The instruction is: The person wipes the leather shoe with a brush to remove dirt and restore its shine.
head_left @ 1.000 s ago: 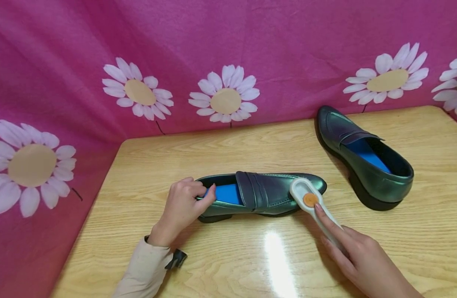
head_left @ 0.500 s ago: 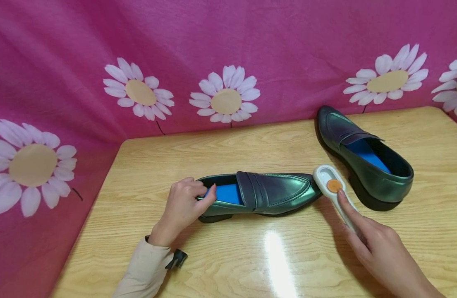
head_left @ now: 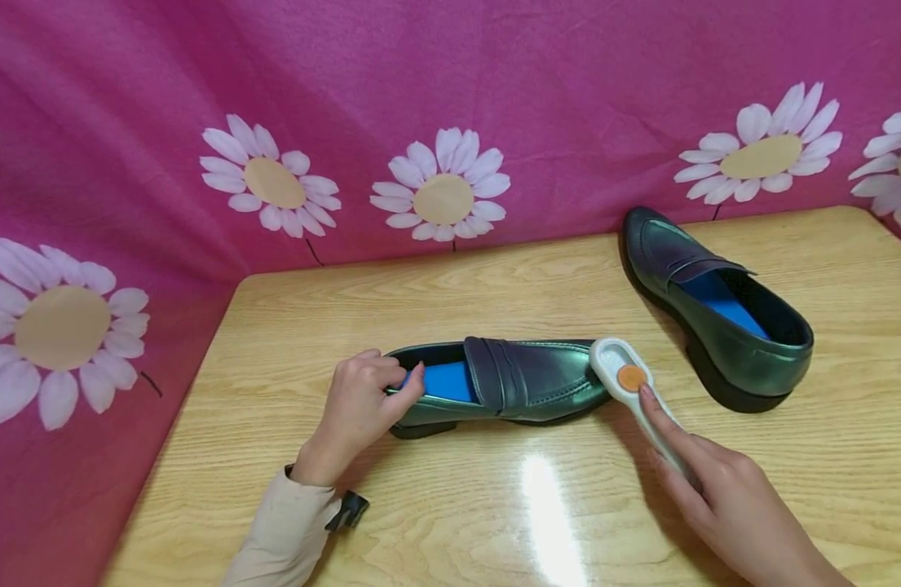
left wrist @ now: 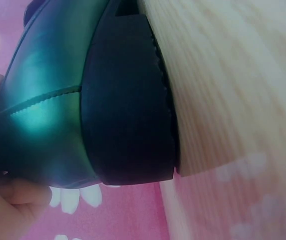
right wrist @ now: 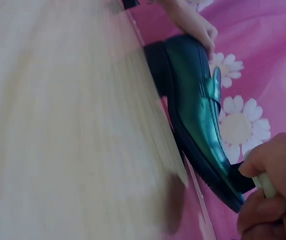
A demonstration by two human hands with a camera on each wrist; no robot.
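A dark green-purple loafer (head_left: 553, 371) with a blue insole lies sideways on the table, toe to the right. My left hand (head_left: 365, 399) grips its heel rim, thumb toward the inside; the left wrist view shows the heel block (left wrist: 127, 100) close up, with fingers at the heel's back. My right hand (head_left: 722, 489) holds a white-handled shoe brush (head_left: 659, 428), index finger on its orange button (head_left: 630, 377). The brush head overlaps the toe from above. From the right wrist, its black underside (right wrist: 241, 177) shows against the toe.
The second loafer (head_left: 751, 350) stands behind and to the right, toe toward the back. A pink cloth (head_left: 567, 106) with white daisies hangs behind the wooden table (head_left: 435, 522) and down its left side. A small black clip (head_left: 347, 511) is beside the left sleeve.
My right hand moved the brush rightward to the toe's tip, then back left a little over the toe. My left hand and the loafer it grips stayed in place.
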